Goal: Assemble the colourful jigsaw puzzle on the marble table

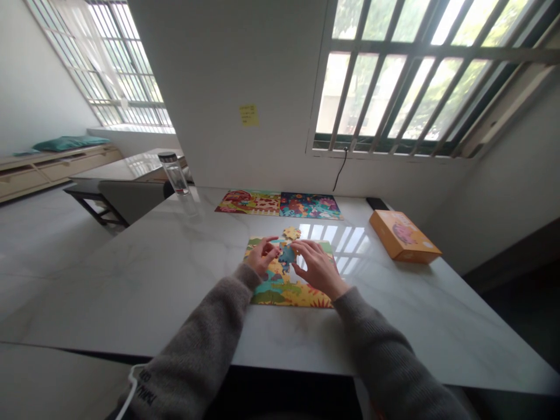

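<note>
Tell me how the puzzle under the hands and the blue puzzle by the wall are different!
The near puzzle is mostly yellow and orange; the blue puzzle is mostly blue. The left hand and right hand rest on the near puzzle, but no hand touches the blue puzzle. Both lie flat on the marble table.

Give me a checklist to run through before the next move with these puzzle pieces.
1. Blue puzzle piece at the hands: ok, left hand and right hand both touch it.
2. Its spot in the partly assembled puzzle: cannot tell, the hands hide it.
3. Loose yellow piece: ok, lies flat at the puzzle's far edge.
4. Two finished puzzles: ok, side by side, beyond the work.
5. Water bottle: ok, upright, well left of the hands.
6. Orange box: ok, off to the right.
</note>
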`<state>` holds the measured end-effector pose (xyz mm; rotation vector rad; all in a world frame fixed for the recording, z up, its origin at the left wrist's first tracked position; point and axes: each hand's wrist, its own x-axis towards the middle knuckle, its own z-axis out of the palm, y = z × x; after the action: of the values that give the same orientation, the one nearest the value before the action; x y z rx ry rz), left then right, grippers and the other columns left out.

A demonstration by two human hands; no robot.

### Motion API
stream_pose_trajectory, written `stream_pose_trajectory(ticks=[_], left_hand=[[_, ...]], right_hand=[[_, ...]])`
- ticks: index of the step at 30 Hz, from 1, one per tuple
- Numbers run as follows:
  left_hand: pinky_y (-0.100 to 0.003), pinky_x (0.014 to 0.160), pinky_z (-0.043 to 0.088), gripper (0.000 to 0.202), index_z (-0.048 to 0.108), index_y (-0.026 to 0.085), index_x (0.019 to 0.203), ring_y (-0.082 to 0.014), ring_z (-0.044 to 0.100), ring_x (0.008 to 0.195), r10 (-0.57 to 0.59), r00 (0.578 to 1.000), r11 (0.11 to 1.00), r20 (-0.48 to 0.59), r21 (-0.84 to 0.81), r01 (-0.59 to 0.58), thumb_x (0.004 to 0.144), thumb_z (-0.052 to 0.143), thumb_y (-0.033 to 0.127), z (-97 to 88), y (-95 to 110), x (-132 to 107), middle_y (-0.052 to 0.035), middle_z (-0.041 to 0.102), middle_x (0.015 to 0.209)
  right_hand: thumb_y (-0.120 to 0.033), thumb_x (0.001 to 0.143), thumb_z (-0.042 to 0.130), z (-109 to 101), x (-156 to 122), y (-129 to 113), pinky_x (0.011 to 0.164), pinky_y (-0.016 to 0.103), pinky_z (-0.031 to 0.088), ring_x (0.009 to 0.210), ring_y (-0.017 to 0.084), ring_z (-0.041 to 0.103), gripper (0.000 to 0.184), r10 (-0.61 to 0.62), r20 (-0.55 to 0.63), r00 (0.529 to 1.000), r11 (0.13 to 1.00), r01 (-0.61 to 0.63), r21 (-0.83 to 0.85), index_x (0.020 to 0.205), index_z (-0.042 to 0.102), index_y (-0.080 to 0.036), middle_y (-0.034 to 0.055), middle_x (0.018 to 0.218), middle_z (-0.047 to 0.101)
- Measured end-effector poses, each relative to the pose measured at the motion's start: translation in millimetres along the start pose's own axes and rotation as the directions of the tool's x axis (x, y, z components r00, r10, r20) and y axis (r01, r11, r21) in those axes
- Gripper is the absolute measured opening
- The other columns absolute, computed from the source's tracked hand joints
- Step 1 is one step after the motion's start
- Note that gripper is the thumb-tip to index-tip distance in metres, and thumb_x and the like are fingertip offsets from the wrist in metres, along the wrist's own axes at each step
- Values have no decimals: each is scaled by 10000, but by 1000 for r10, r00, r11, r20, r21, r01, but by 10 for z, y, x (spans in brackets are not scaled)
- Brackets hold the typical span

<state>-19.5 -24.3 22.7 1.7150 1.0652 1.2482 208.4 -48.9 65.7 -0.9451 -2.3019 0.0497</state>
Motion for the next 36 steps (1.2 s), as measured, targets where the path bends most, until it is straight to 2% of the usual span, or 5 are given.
stream_pose_trajectory(ticks=[7,18,22,28,36], left_hand=[[-280,746,532,789,417,193,1484,-151,654,782,-32,972,970,232,-228,87,811,771,405,80,29,-43,-1,645,862],[-307,795,533,378,727,171,1136,-200,668,897,25,995,999,100,-51,-20,854,704,421,74,-48,4,-82,721,1011],[-243,645,502,533,638,165,1215,-118,600,641,-19,999,981,34,-190,25,797,773,466,117,-23,3,20,628,736],[-274,692,534,489,602,157,875,-145,641,707,-63,998,959,22,-277,67,722,821,566,184,-33,7,-18,670,773],[-317,737,575,592,511,196,1345,-165,642,830,27,995,1000,98,10,-29,841,717,428,120,-58,-50,-79,615,1096]], right_hand=[[-215,870,682,92,-76,20,1021,493,492,1203,311,546,586,25,-94,995,1000,-26,-5,1423,490,-223,129,1294,618],[-185,920,548,306,-131,116,790,337,526,777,178,609,462,256,-79,964,912,-213,350,1379,507,-233,10,854,646],[-214,899,553,336,-141,138,671,279,477,674,149,571,310,281,43,959,860,-272,432,1205,600,-219,-22,744,617],[-336,911,586,378,-155,60,601,249,406,637,135,560,211,311,203,929,826,-370,427,752,588,-198,-5,682,645],[-463,931,520,345,-122,159,654,270,416,624,141,553,374,427,141,893,755,-438,488,663,567,-206,-1,639,625]])
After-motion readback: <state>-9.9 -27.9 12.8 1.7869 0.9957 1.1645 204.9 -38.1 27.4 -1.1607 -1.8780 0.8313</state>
